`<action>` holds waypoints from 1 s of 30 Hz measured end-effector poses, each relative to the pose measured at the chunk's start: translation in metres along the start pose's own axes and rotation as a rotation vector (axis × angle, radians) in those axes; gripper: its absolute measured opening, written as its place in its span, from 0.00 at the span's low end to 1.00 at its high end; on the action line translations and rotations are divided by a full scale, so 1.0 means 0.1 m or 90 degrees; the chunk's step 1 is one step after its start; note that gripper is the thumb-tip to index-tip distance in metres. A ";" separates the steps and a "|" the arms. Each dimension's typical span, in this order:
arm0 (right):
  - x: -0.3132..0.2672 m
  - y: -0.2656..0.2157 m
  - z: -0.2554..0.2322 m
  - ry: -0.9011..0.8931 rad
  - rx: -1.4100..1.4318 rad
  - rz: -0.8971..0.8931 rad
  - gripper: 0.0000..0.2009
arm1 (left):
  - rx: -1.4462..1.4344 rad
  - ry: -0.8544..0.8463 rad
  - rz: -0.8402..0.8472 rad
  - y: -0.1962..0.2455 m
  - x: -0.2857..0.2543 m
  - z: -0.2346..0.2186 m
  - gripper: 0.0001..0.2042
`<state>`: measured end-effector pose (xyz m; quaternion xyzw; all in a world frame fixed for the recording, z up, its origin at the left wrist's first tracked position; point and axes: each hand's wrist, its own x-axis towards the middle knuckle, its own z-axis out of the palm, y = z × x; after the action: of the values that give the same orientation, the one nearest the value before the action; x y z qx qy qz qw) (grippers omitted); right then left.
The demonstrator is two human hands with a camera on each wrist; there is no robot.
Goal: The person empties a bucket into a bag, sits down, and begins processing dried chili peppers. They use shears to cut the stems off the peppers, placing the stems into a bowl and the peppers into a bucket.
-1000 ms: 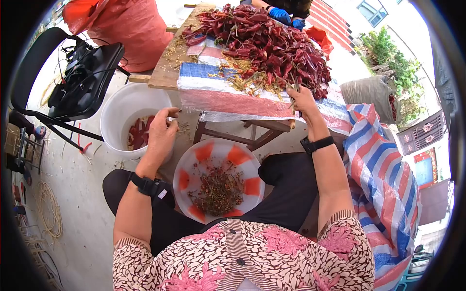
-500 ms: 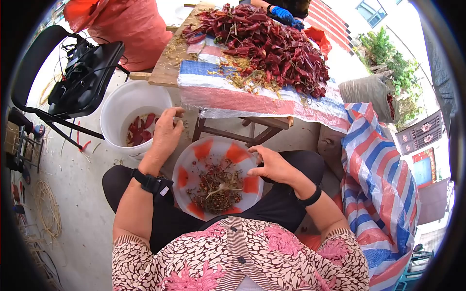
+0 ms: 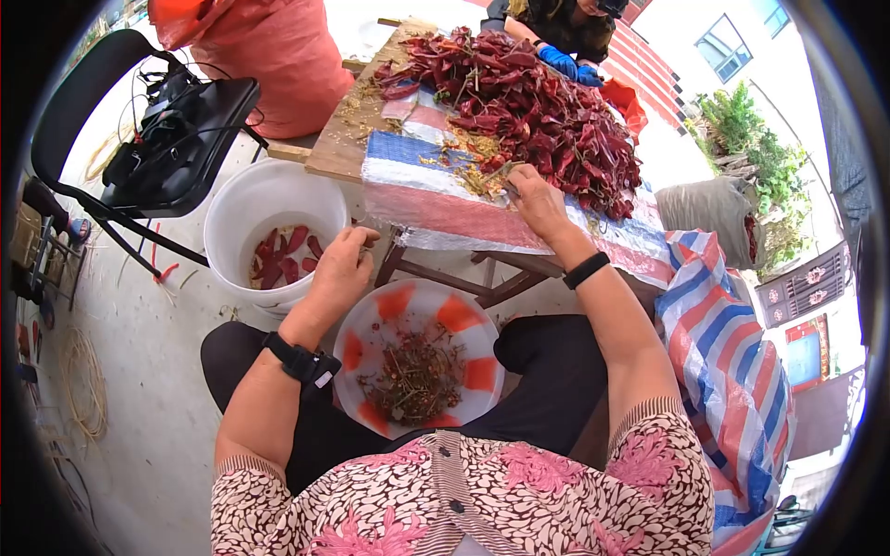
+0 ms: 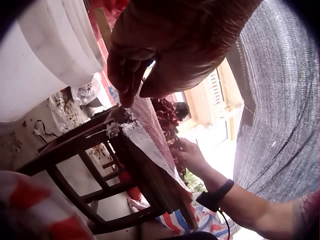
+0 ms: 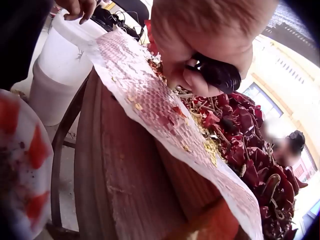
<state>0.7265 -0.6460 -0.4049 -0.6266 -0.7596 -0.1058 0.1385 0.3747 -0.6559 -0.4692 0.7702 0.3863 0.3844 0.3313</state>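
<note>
My right hand (image 3: pixel 542 206) reaches over the front of the table to the edge of a heap of dried red chillies (image 3: pixel 547 111). In the right wrist view its fingers curl round a glossy black handle (image 5: pixel 217 75), its working end hidden; the fingertips are at stems and yellow seeds (image 5: pixel 210 150). My left hand (image 3: pixel 341 273) hovers between the white bucket (image 3: pixel 222 218) and the table, fingers loosely bent. Nothing shows between its thumb and fingers in the left wrist view. Red chilli pieces (image 3: pixel 278 259) lie in the bucket. A red-and-white basin (image 3: pixel 477 375) between my knees contains stems and scraps (image 3: pixel 413 380).
Striped woven sheeting (image 3: pixel 445 199) covers the wooden table (image 3: pixel 338 144) and more hangs at right (image 3: pixel 718 361). A black chair (image 3: pixel 171 176) with cables stands left, before a big red sack (image 3: pixel 269 65). Across the table a person wears blue gloves (image 3: pixel 559 61).
My right hand went from the heap down over the basin, then back up to the chillies, farther left than before. My left hand shifted slightly rightward and down from the bucket.
</note>
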 end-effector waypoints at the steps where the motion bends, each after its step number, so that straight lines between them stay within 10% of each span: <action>1: 0.05 0.06 0.05 0.026 0.030 0.017 0.12 | 0.001 -0.002 -0.001 -0.02 0.00 0.00 0.12; 12: 0.46 0.27 0.20 -0.100 -0.030 0.207 0.17 | 0.018 -0.057 -0.020 0.00 0.00 -0.04 0.11; 19: 0.44 0.51 0.16 0.055 0.011 0.275 0.15 | 0.022 -0.060 0.016 -0.05 -0.02 -0.02 0.12; 26: 0.25 0.22 -0.40 0.068 0.400 0.314 0.11 | 0.053 -0.089 0.019 -0.06 -0.01 0.01 0.11; 30: -0.32 -0.34 -0.63 -0.165 0.611 0.304 0.06 | 0.052 -0.098 0.024 0.00 -0.03 0.00 0.10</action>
<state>0.7038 -0.7030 -0.3567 -0.6557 -0.5701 0.3648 0.3345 0.3734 -0.6585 -0.4698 0.8176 0.3607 0.3138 0.3209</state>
